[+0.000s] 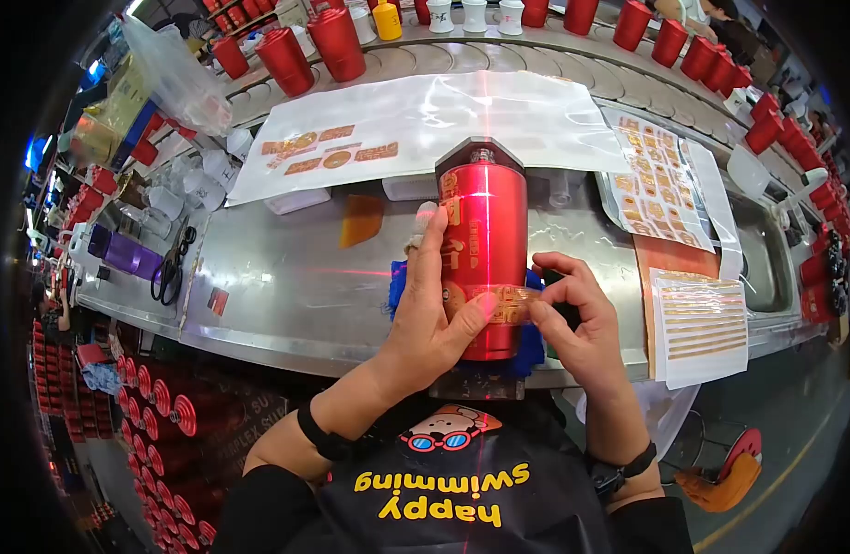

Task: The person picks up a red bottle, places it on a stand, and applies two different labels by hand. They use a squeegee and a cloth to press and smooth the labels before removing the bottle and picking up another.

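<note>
A shiny red metal canister point(485, 231) with gold lettering lies on its side at the bench edge, one end against a dark angular holder point(480, 152). My left hand point(425, 295) grips its left side, fingers stretched along the wall and a white cover on one fingertip. The left thumb presses a gold-patterned transparent sticker strip point(510, 305) onto the canister near its lower end. My right hand point(577, 314) pinches the strip's free right end, which stands away from the red surface. A blue cloth point(534, 355) shows beneath the canister.
Behind the canister, a white sheet point(415, 115) carries gold stickers. Sticker sheets point(660, 185) and a striped sheet point(700, 323) lie right, beside a sink point(766, 263). Black scissors point(173, 268) and a purple bottle point(125, 254) lie left. Red canisters point(337, 46) line the conveyor.
</note>
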Available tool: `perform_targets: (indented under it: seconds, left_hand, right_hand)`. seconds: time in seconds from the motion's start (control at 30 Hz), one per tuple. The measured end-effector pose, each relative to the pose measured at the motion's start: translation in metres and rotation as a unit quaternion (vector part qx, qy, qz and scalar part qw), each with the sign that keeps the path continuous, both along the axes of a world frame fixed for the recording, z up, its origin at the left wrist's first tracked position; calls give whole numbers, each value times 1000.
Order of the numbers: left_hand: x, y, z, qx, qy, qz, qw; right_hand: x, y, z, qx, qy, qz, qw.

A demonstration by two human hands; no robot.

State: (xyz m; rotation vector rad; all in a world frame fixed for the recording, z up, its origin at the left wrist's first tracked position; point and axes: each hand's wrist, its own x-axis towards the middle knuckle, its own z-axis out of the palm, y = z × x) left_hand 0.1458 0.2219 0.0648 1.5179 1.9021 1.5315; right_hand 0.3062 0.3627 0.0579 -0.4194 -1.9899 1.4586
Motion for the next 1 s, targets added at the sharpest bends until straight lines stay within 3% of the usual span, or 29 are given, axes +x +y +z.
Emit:
perform_targets:
  seconds: [0.33, 0.43, 0.53, 0.63, 0.67, 0.8, 0.9, 1.0]
  left_hand:
    - [0, -1, -2, -5, -14, 7, 1000]
    - [-1, -6, -8, -1, -67, -12, 998]
    - [-2, -22, 6, -42, 55, -49, 996]
    - [11, -31, 16, -108, 221, -19, 969]
    - [13, -30, 11, -84, 252, -16, 964]
    - [4, -31, -10, -54, 200, -11, 978]
    - [1, -33, -19, -33, 135, -29, 990]
    - [-1, -32, -22, -21, 158, -26, 987]
  right_hand:
    - [-1, 0, 2, 17, -12, 3, 1000]
    - [0, -1, 1, 13, -11, 2, 1000]
    - [0, 0, 1, 11, -10, 2, 1000]
    - [0, 0, -1, 14, -11, 2, 1000]
    - [-1, 0, -1, 17, -15, 3, 1000]
    - [2, 2, -4, 43, -15, 0, 999]
    - [6, -3, 3, 105, 19, -92, 990]
    - [11, -10, 13, 229, 6, 3, 973]
